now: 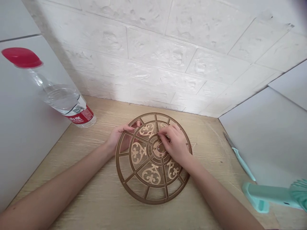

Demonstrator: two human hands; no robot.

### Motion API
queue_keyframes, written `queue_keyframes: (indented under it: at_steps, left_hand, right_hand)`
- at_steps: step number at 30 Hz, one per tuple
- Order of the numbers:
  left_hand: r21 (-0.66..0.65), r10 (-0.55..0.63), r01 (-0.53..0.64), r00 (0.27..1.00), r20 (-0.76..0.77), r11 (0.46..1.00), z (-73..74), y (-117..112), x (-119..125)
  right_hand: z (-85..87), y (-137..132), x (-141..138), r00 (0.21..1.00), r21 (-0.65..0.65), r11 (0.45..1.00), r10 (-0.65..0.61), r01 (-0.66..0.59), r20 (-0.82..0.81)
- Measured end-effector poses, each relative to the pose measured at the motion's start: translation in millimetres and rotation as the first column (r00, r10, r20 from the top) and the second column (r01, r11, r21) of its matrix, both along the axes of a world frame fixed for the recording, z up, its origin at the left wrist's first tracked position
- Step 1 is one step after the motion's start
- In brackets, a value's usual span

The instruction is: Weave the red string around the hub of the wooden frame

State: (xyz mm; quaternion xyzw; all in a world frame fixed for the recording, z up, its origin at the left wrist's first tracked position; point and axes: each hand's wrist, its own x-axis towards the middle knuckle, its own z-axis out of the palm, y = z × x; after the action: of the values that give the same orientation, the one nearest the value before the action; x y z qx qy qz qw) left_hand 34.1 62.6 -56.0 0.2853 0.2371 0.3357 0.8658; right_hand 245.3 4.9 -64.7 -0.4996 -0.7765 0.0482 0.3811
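Observation:
A round brown openwork disc, with spokes, concentric rings and lighter scroll-shaped ornaments, is tilted above the wooden table top. My left hand grips its upper left rim, thumb on the near face and the other fingers behind it, partly hidden. Over the inner ring, right of centre, is my right hand. Its thumb and forefinger are pinched together near a spoke; whatever they may hold is too small or hidden to make out. At the disc's middle sits a round hub.
At the left stands a clear water bottle with a red cap, beside a white panel. A knife with a mint handle lies along the right panel. Near it is a mint-green fan. A white brick-patterned wall closes the back.

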Motion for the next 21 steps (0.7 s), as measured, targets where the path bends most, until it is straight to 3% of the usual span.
queue_keyframes:
  at_steps: [11,18,21]
  left_hand:
    - [0.001,0.008,-0.008,1.000,-0.014,1.000,0.7,-0.8,-1.0]
    - [0.021,0.117,-0.116,0.989,-0.086,0.993,0.9,1.2,-1.4]
    - [0.027,0.173,-0.171,0.980,-0.101,0.985,-0.2,2.6,-1.8]
  right_hand:
    - [10.7,-5.1,8.2,0.981,-0.119,0.993,-0.018,-0.005,-0.194]
    - [13.7,3.1,38.6,0.931,-0.109,0.942,-0.332,0.317,-0.155]
    - [7.4,6.6,48.6,0.927,-0.199,0.938,-0.322,0.285,-0.192]
